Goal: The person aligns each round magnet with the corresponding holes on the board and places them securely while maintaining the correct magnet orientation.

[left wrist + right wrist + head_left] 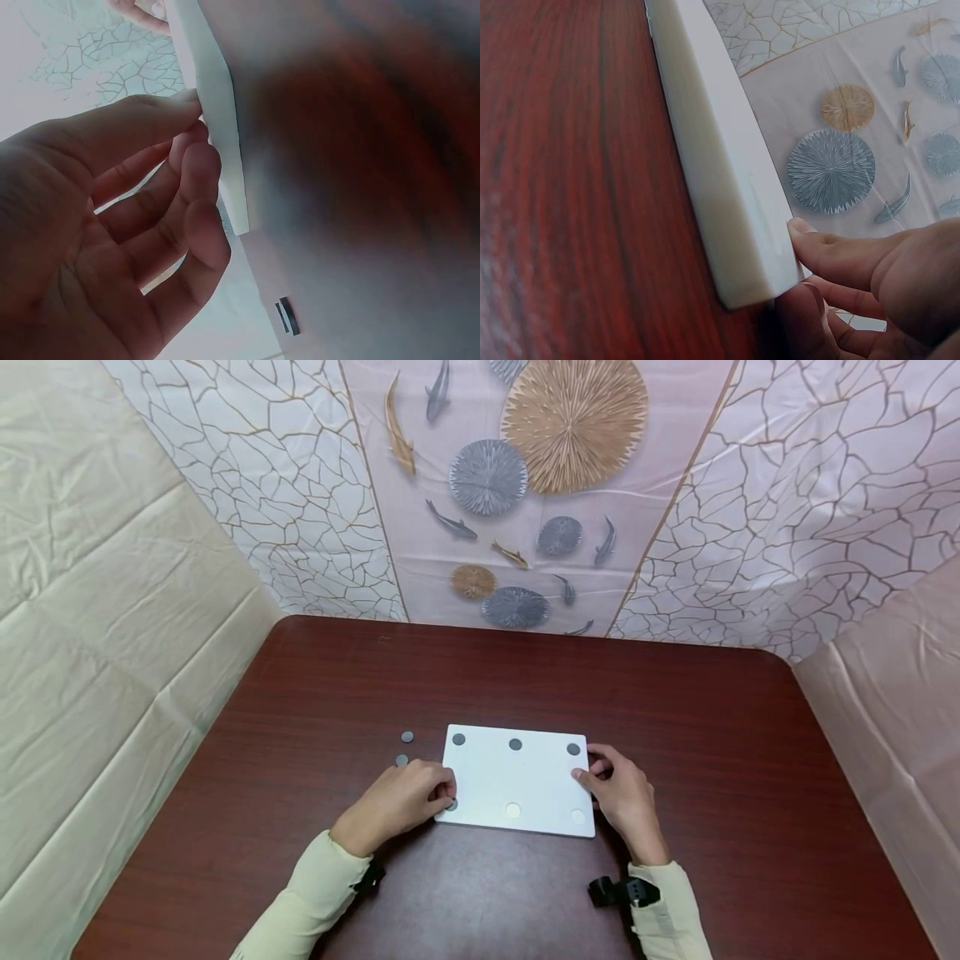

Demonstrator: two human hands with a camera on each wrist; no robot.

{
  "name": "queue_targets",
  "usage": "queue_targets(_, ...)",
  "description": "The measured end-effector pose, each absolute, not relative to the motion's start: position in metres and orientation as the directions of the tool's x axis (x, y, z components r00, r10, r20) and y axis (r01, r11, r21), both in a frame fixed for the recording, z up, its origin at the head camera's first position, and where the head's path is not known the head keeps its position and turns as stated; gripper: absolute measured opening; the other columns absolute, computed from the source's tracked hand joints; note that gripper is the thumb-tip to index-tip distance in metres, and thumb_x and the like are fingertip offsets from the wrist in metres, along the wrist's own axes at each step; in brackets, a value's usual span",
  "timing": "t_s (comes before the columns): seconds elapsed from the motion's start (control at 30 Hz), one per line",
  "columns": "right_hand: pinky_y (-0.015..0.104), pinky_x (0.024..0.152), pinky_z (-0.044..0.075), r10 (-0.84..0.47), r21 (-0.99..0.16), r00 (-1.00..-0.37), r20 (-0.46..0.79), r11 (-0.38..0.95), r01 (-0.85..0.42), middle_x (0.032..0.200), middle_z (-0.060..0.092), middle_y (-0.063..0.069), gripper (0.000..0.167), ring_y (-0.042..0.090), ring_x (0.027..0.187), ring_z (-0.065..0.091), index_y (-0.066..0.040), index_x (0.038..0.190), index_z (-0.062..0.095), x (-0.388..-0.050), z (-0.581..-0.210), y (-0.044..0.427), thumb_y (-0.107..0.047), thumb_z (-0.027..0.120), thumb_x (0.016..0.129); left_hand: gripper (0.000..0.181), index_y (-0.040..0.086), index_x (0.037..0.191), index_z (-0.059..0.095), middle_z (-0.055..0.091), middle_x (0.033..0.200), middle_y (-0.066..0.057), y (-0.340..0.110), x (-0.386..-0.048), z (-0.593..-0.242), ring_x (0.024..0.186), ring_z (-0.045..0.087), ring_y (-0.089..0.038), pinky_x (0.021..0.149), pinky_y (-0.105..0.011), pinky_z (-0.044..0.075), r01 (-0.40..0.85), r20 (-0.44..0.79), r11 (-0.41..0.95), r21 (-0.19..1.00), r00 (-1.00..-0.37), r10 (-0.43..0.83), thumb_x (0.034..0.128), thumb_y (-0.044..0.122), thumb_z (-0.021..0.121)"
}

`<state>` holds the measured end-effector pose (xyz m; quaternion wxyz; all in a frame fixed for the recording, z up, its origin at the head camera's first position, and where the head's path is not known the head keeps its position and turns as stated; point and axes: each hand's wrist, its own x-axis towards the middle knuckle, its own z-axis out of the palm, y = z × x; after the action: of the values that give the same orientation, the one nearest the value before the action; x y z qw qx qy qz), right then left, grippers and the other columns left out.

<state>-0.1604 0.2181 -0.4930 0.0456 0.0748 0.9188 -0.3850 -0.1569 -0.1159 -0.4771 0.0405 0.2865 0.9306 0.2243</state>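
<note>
Board (517,781), white, smooth and rectangular, is lying on the reddish-brown, wood-grained table (517,677). The right hand (626,797) is gripping its right edge, thumb resting on top, fingers curling at the side. The left hand (408,797) is bending its fingers at the near left corner, its thumb touching there beside a round grey disc (452,806); whether it is pinching this, I cannot tell. Three grey discs (515,744) are sitting along the far edge; two pale circles (513,810) are showing along the near one. Two loose discs (407,737) are lying left of the board. Creased, fish-printed cloth (487,547) is hanging behind.
</note>
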Motion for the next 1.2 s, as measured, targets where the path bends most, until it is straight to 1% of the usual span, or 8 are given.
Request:
queue_targets(0.1,0.047,0.085,0.049,0.101,-0.699,-0.985,-0.141,0.694,0.172,0.106,0.066,0.007,0.047,0.011,0.065,0.067,-0.008,0.142,0.062,-0.16,-0.493,0.218,-0.026,0.075,0.1,0.021,0.025,0.079,0.067,0.058,0.071,0.017,-0.116,-0.159,-0.476,0.063,0.05,0.003,0.054,-0.023,0.044,0.527,0.062,0.744,0.411,-0.83,0.554,0.0925,0.01,0.076)
queue_targets(0.23,0.053,0.092,0.046,0.098,-0.703,-0.985,-0.141,0.691,0.169,0.106,0.067,0.008,0.048,0.012,0.065,0.067,-0.008,0.143,0.062,-0.16,-0.493,0.218,-0.026,0.075,0.1,0.021,0.026,0.079,0.066,0.056,0.07,0.017,-0.115,-0.162,-0.472,0.06,0.048,0.002,0.052,-0.024,0.042,0.534,0.073,0.761,0.369,-0.832,0.55,0.0942,0.014,0.076)
queue_targets(0.37,0.054,0.093,0.045,0.096,-0.702,-0.985,-0.142,0.691,0.169,0.107,0.067,0.009,0.048,0.012,0.065,0.068,-0.008,0.143,0.061,-0.16,-0.493,0.218,-0.026,0.074,0.1,0.021,0.026,0.08,0.065,0.056,0.071,0.017,-0.114,-0.165,-0.465,0.059,0.049,0.0,0.052,-0.025,0.043,0.521,0.067,0.771,0.366,-0.841,0.536,0.0941,0.014,0.074)
queue_targets(0.63,0.045,0.082,0.049,0.098,-0.7,-0.986,-0.138,0.695,0.167,0.106,0.067,0.008,0.047,0.012,0.063,0.067,-0.008,0.143,0.062,-0.16,-0.493,0.218,-0.026,0.074,0.101,0.018,0.027,0.082,0.066,0.058,0.075,0.015,-0.119,-0.174,-0.455,0.063,0.052,-0.003,0.054,-0.029,0.045,0.477,0.041,0.81,0.342,-0.869,0.494,0.0959,0.02,0.076)
queue_targets(0.8,0.043,0.081,0.049,0.101,-0.697,-0.985,-0.137,0.697,0.168,0.106,0.067,0.008,0.047,0.011,0.063,0.067,-0.008,0.142,0.062,-0.159,-0.492,0.218,-0.026,0.074,0.1,0.01,0.026,0.088,0.071,0.063,0.081,0.013,-0.127,-0.182,-0.448,0.066,0.055,-0.006,0.057,-0.033,0.049,0.44,0.024,0.831,0.34,-0.887,0.461,0.0964,0.022,0.076)
queue_targets(0.93,0.039,0.076,0.051,0.106,-0.696,-0.985,-0.138,0.697,0.172,0.106,0.067,0.007,0.047,0.011,0.063,0.067,-0.008,0.142,0.062,-0.159,-0.492,0.218,-0.026,0.075,0.1,0.003,0.025,0.094,0.075,0.068,0.088,0.011,-0.134,-0.19,-0.444,0.072,0.06,-0.008,0.062,-0.036,0.052,0.4,0.013,0.847,0.35,-0.906,0.423,0.0963,0.026,0.077)
queue_targets(1.07,0.037,0.074,0.052,0.106,-0.698,-0.985,-0.136,0.695,0.171,0.106,0.067,0.007,0.047,0.011,0.063,0.067,-0.008,0.142,0.063,-0.159,-0.493,0.218,-0.026,0.075,0.1,0.007,0.023,0.1,0.078,0.071,0.092,0.01,-0.141,-0.2,-0.44,0.077,0.064,-0.009,0.065,-0.04,0.055,0.344,-0.005,0.87,0.354,-0.929,0.369,0.0965,0.029,0.078)
queue_targets(1.2,0.038,0.076,0.05,0.103,-0.695,-0.986,-0.134,0.699,0.168,0.107,0.067,0.007,0.047,0.011,0.063,0.067,-0.008,0.142,0.062,-0.16,-0.493,0.218,-0.026,0.075,0.1,0.01,0.021,0.105,0.08,0.073,0.091,0.008,-0.147,-0.21,-0.439,0.078,0.067,-0.008,0.067,-0.04,0.055,0.298,-0.03,0.878,0.375,-0.943,0.332,0.0977,0.028,0.077)
